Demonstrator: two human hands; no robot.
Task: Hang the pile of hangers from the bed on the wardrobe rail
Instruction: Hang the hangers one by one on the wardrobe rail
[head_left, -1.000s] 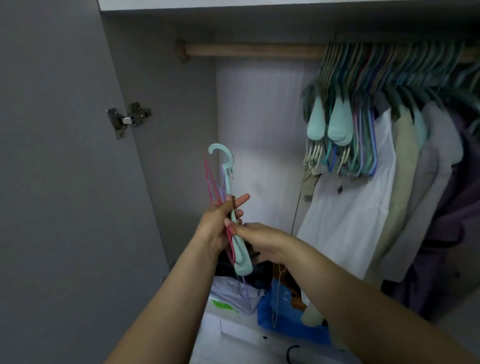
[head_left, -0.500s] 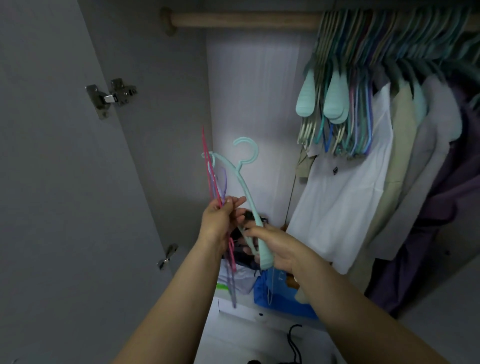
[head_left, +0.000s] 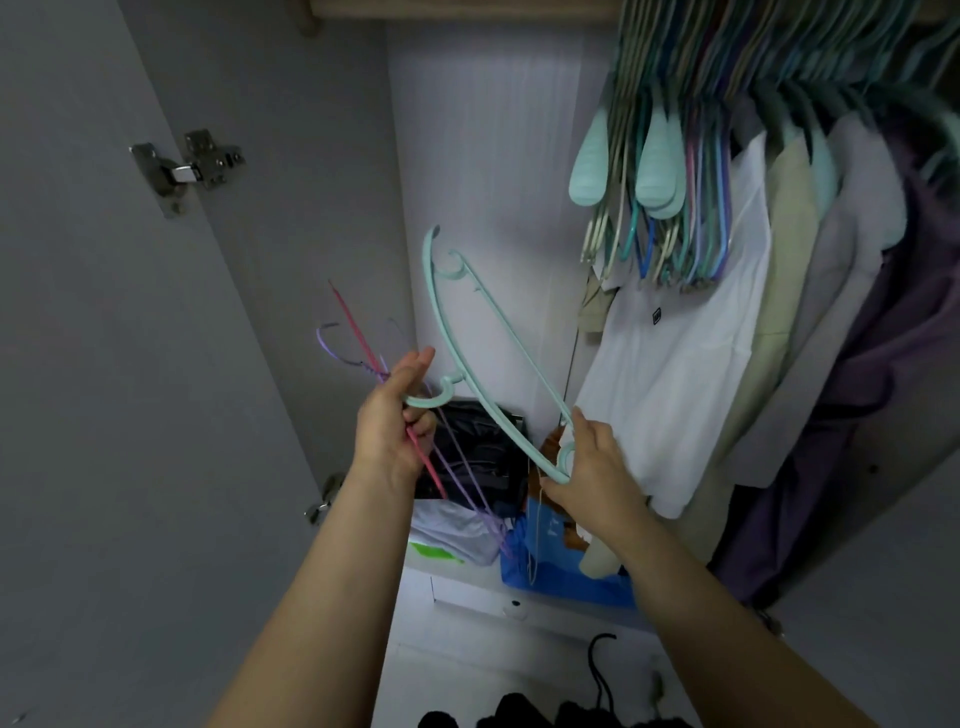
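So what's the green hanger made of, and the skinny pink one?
Green hanger: probably plastic, a smooth matte mint colour, with thick moulded arms and hook. Pink hanger: very thin and straight, likely coated wire, though thin plastic is possible.

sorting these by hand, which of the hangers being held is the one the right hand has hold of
The mint green hanger: the right hand grips its lower end. The thin pink hanger and purple hanger are bunched in the left hand.
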